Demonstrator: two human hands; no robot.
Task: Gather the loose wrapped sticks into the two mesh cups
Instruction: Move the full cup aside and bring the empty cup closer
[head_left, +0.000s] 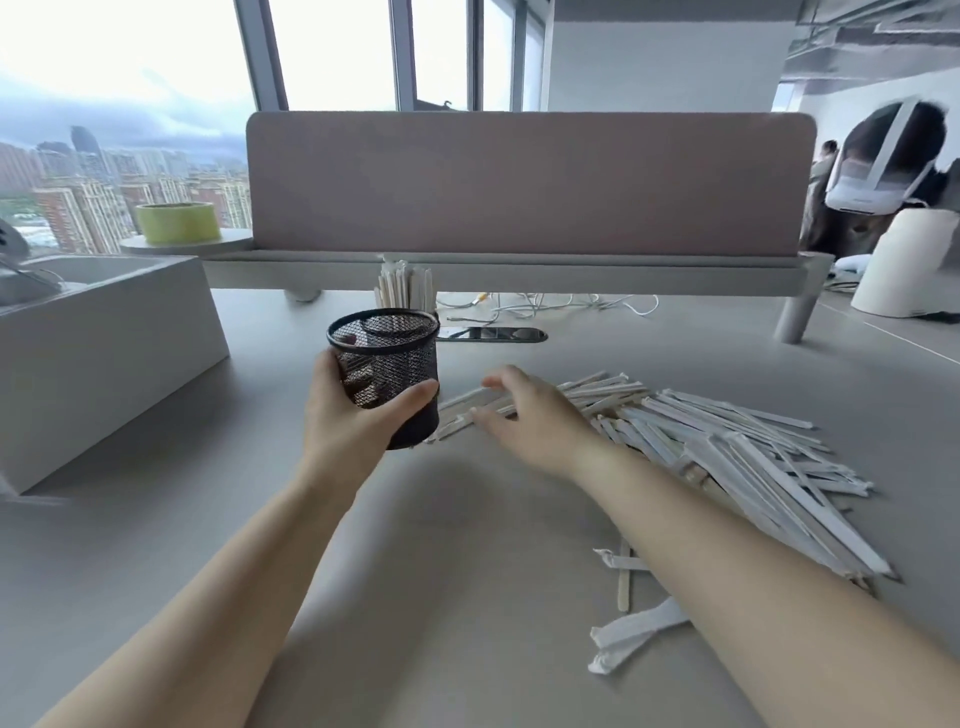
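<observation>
1. A grey box sits at the far left of the grey desk. Behind it, a roll of green tape rests on a small round shelf by the window.
2. The left hand grips a black mesh cup, thumb across the near side and fingers curled round the far side. The cup leans a little. I cannot tell whether its base touches the desk.
3. Just behind the cup, an upright bundle of sticks stands under the long padded screen. Whatever holds the bundle is hidden by the cup.
4. Right of the cup lies a flat black slot or phone, with white cables tangled behind it.
5. The right hand lies low over the left end of the pile, fingers stretched out and apart, curled round nothing. It is blurred, so I cannot tell whether the fingertips touch the sticks.
6. The loose wrapped sticks lie in a broad heap on the desk, fanning from the right hand towards the near right, partly under the right forearm.
7. Near that forearm lie torn paper wrappers and one bare wooden stick.
8. At the far right, beyond the screen, is a person wearing a white headset, with a white curved object on the next desk.
</observation>
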